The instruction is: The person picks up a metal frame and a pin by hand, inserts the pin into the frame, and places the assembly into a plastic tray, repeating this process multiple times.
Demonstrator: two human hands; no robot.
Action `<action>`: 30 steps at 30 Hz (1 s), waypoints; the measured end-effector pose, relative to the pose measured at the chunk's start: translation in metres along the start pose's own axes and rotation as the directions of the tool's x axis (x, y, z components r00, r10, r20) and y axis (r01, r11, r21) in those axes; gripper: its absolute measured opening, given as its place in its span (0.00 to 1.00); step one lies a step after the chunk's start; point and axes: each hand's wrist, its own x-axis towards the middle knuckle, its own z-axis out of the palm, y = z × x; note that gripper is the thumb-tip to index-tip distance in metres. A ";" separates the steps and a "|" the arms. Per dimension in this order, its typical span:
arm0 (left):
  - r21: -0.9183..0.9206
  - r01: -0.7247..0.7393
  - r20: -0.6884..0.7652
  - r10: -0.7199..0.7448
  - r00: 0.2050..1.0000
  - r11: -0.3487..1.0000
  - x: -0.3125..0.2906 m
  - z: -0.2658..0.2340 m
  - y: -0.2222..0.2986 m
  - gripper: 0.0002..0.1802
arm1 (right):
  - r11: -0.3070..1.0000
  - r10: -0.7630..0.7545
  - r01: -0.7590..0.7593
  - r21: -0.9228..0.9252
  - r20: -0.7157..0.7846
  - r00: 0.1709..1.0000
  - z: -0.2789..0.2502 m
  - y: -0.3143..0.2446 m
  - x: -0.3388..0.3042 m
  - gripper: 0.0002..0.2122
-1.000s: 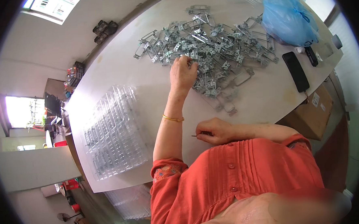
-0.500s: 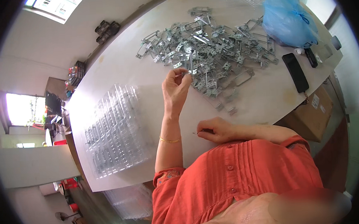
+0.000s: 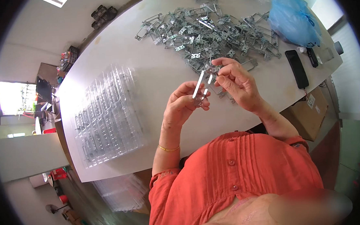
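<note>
A shiny metal bracket, shaped like a narrow frame with flat ends, is held up between my hands in front of the pile. My left hand is closed on its lower end. The thumb and fingers of my right hand pinch around its upper end; whether a separate small part is also between them, I cannot tell. Beyond my hands lies a big heap of similar metal brackets, tangled together on the white table. A few loose pieces near the heap's front are partly hidden behind my right hand.
Clear plastic blister trays filled with metal pieces lie at the left. At the right are a blue plastic bag, a black phone and a small black object. A cardboard box stands below the table's right edge.
My left hand has drawn back from the heap with a bracket. My right hand has risen from near my body to meet it, and both now hold the bracket.
</note>
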 end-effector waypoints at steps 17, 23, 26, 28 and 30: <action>0.100 0.049 0.004 -0.049 0.999 0.994 -0.006 0.004 -0.011 0.21 | 0.983 0.138 -0.158 0.097 0.191 0.972 0.022 -0.004 -0.008 0.02; 0.132 -0.004 -0.115 0.019 0.993 0.991 -0.012 0.004 -0.014 0.15 | 0.974 0.036 -0.029 -0.225 0.027 0.999 0.021 -0.009 -0.007 0.01; 0.203 -0.017 -0.124 0.043 0.991 0.979 -0.012 0.004 -0.014 0.13 | 0.951 0.134 -0.116 -0.288 0.043 0.990 0.022 -0.015 -0.006 0.02; 0.275 -0.044 -0.135 0.084 0.987 0.960 -0.014 0.004 -0.013 0.12 | 0.941 0.150 -0.126 -0.314 0.053 0.987 0.026 -0.016 -0.006 0.02; 0.270 -0.037 -0.140 0.077 0.987 0.962 -0.012 0.004 -0.014 0.12 | 0.950 0.151 -0.137 -0.280 0.028 0.988 0.028 -0.015 -0.007 0.02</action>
